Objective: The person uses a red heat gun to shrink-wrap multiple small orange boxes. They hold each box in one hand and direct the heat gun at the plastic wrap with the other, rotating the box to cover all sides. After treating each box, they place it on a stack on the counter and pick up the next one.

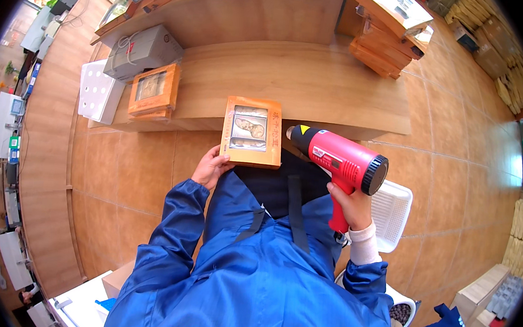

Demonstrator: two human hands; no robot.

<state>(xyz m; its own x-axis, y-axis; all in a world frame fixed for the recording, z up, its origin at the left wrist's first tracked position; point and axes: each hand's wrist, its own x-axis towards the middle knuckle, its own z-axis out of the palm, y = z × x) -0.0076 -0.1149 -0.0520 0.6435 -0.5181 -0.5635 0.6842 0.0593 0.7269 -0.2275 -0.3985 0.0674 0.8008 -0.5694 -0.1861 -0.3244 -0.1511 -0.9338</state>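
Clutching a red heat gun (340,160), the right hand (350,204) hides its handle; left hand (211,167) grips the box (252,131).

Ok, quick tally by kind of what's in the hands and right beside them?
Orange window boxes: 2, one held by the left hand at, one on the wooden bench at
Red heat guns: 1, in the right hand
White plastic baskets: 1
Total: 4
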